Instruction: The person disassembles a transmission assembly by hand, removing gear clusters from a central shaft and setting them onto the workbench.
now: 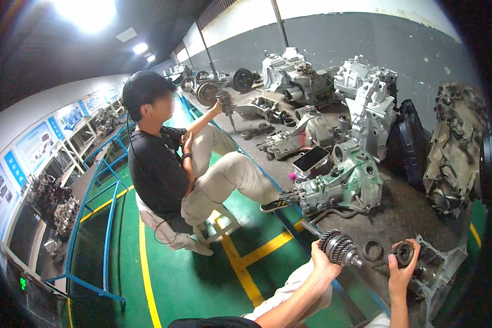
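My left hand (326, 263) is closed around a gear shaft (341, 247), a metal shaft with several toothed gears stacked on it, tilted with its narrow end toward the right. In my right hand (400, 276), a dark toothed ring gear (403, 253) is held upright between the thumb and fingers, apart from the shaft. Between the two hands a dark metal ring (373, 250) lies on the workbench (396, 210). Just right of my right hand sits an open grey metal housing (441, 266).
A green-stained gearbox casing (344, 188) with a phone (311, 161) beside it lies beyond my hands. More casings (366, 109) line the bench. At the left, a seated person (158, 142) in black holds another gear shaft (226, 104). Blue rails (109, 218) cross the green floor.
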The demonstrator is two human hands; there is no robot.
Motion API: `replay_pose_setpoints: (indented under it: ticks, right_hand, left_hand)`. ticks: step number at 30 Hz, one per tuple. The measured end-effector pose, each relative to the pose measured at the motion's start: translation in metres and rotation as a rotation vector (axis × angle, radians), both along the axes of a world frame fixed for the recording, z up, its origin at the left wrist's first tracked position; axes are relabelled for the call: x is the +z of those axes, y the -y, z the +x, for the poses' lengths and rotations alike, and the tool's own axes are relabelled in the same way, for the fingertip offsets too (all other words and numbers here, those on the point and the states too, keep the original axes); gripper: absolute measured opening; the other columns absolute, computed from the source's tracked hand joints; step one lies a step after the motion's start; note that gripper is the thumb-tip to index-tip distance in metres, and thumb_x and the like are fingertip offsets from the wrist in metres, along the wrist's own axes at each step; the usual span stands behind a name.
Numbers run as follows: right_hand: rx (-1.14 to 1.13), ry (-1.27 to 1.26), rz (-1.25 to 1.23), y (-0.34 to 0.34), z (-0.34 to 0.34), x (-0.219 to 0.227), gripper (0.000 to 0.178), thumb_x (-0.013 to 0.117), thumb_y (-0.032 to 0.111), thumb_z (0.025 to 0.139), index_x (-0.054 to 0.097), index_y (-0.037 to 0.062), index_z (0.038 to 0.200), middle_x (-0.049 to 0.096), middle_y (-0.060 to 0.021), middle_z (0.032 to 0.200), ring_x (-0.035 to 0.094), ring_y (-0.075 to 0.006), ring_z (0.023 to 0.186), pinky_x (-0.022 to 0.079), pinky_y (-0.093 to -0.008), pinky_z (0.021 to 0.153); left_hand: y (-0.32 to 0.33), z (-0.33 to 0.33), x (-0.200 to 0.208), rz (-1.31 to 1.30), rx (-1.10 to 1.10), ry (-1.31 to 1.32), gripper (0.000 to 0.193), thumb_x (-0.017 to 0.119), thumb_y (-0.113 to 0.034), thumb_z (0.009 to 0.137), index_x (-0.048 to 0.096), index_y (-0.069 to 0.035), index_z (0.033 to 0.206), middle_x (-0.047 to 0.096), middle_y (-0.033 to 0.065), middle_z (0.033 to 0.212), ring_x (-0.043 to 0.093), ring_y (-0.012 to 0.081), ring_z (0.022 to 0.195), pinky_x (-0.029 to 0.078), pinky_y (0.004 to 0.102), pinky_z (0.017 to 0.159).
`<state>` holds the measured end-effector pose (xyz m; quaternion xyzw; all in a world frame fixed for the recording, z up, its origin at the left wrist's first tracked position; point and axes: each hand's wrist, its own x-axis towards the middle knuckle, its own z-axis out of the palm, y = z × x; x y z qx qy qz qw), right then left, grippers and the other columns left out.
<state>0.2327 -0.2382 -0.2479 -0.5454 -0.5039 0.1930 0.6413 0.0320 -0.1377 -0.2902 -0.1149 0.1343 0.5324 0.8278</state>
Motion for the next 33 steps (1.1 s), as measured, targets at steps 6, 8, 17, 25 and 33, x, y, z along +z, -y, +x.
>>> replay_pose_setpoints:
  ticks: [6, 8, 17, 25, 33]
  right_hand:
    - [-0.05, -0.005, -0.002, -0.001, 0.008, -0.005, 0.053, 0.064, 0.005, 0.085, 0.042, 0.0068, 0.133, 0.055, -0.0091, 0.109, 0.054, -0.0197, 0.102, 0.043, -0.0346, 0.097]
    - [-0.056, -0.014, -0.007, -0.002, 0.011, -0.007, 0.053, 0.063, 0.005, 0.085, 0.042, 0.0068, 0.133, 0.055, -0.0091, 0.109, 0.054, -0.0196, 0.102, 0.043, -0.0345, 0.097]
    - [-0.05, 0.016, -0.009, -0.005, 0.004, -0.003, 0.053, 0.063, 0.005, 0.083, 0.042, 0.0071, 0.133, 0.055, -0.009, 0.109, 0.054, -0.0195, 0.102, 0.043, -0.0346, 0.096]
    - [-0.024, 0.032, -0.03, 0.0, 0.0, -0.003, 0.057, 0.066, 0.006, 0.082, 0.041, 0.006, 0.134, 0.055, -0.0087, 0.109, 0.054, -0.0194, 0.103, 0.042, -0.0348, 0.098]
    - [-0.029, 0.004, -0.027, -0.001, -0.001, -0.002, 0.058, 0.066, 0.006, 0.082, 0.041, 0.0059, 0.134, 0.054, -0.0086, 0.109, 0.054, -0.0197, 0.104, 0.042, -0.035, 0.099]
  left_hand:
    - [0.0, 0.002, 0.002, -0.059, -0.005, -0.037, 0.04, 0.037, -0.033, 0.09, 0.064, -0.004, 0.097, 0.066, 0.0162, 0.086, 0.066, 0.0322, 0.078, 0.058, 0.048, 0.075]
    - [-0.002, 0.0, -0.002, -0.027, 0.003, -0.004, 0.04, 0.037, -0.032, 0.09, 0.064, -0.004, 0.097, 0.066, 0.0157, 0.084, 0.064, 0.0315, 0.076, 0.057, 0.0476, 0.074]
    - [-0.003, -0.001, 0.01, -0.09, 0.008, -0.081, 0.038, 0.037, -0.032, 0.09, 0.063, -0.005, 0.093, 0.064, 0.0138, 0.079, 0.063, 0.03, 0.072, 0.056, 0.0462, 0.073]
    - [0.001, -0.002, 0.01, -0.092, 0.01, -0.051, 0.039, 0.036, -0.032, 0.09, 0.064, -0.004, 0.096, 0.065, 0.0153, 0.082, 0.064, 0.0301, 0.073, 0.057, 0.0477, 0.074]
    - [-0.001, 0.0, 0.003, -0.08, 0.005, -0.055, 0.042, 0.035, -0.033, 0.091, 0.064, -0.003, 0.1, 0.067, 0.0175, 0.087, 0.066, 0.033, 0.078, 0.058, 0.0486, 0.075]
